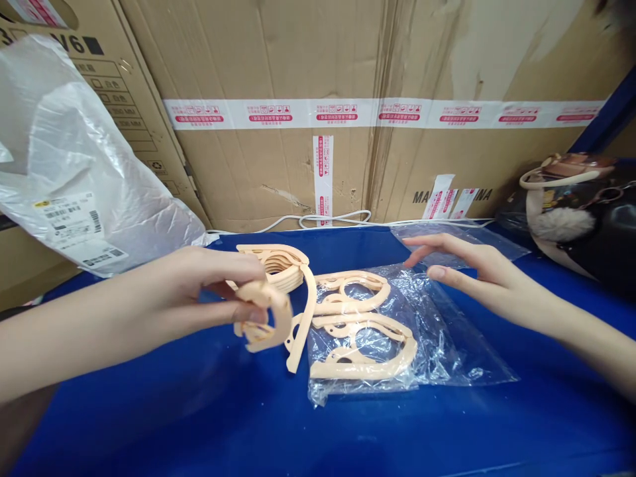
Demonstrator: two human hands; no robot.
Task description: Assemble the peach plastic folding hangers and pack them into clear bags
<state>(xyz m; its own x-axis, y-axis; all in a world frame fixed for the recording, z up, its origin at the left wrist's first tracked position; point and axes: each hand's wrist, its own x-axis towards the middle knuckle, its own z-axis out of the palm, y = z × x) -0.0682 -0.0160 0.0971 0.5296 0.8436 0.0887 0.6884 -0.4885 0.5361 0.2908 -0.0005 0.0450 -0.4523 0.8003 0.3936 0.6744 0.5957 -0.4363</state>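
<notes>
My left hand (213,281) pinches a folded peach-coloured folding hanger (281,321) between thumb and fingers, lifted above the blue surface. Just behind it lies a stack of similar folding hangers (288,281). One hanger arm (309,305) sticks out from the stack toward me. To the right, a clear plastic bag (452,344) lies flat with two folded hangers inside, a rear hanger (352,307) and a front hanger (368,371). Over the bag's far right part hovers my right hand (477,268), fingers apart and holding nothing.
Large cardboard boxes (268,165) stand along the back of the blue table (238,424). A white shipping bag (99,172) leans at left. A white cable (342,217) runs along the back. Another clear bag (497,246) and a dark bag (606,232) with a pompom lie at right.
</notes>
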